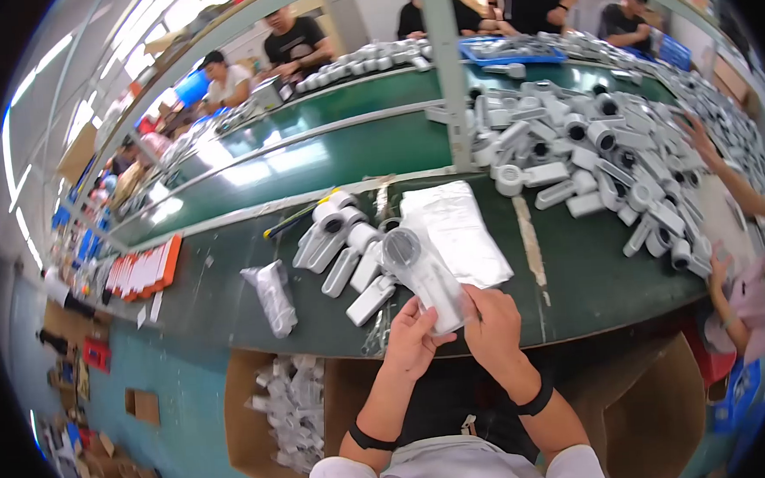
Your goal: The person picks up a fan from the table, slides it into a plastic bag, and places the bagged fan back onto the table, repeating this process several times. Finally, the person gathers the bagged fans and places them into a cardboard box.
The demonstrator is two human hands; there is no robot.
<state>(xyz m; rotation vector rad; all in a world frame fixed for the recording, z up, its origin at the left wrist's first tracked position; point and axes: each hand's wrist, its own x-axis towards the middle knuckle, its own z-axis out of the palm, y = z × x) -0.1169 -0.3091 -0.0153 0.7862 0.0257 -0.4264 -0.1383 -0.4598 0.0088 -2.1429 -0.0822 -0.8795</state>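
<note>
Between my hands is a grey-white plastic part with a round dark-grey end (428,275), inside a clear plastic bag. My left hand (411,337) is closed around its lower left side, thumb on top. My right hand (493,322) pinches the bag's edge at the lower right. Just behind lies a stack of flat clear bags (456,231). Left of the held part is a small group of loose grey-white parts (341,237), several with round ends. Farther left, a bagged part (271,298) lies on the dark green table (212,291).
A large heap of similar parts (602,141) covers the table at right, near another person's hands (708,148). Orange-and-white cards (144,269) lie at far left. Below the edge stand a carton of bagged parts (292,408) and another carton (655,406). A metal post (448,80) rises ahead.
</note>
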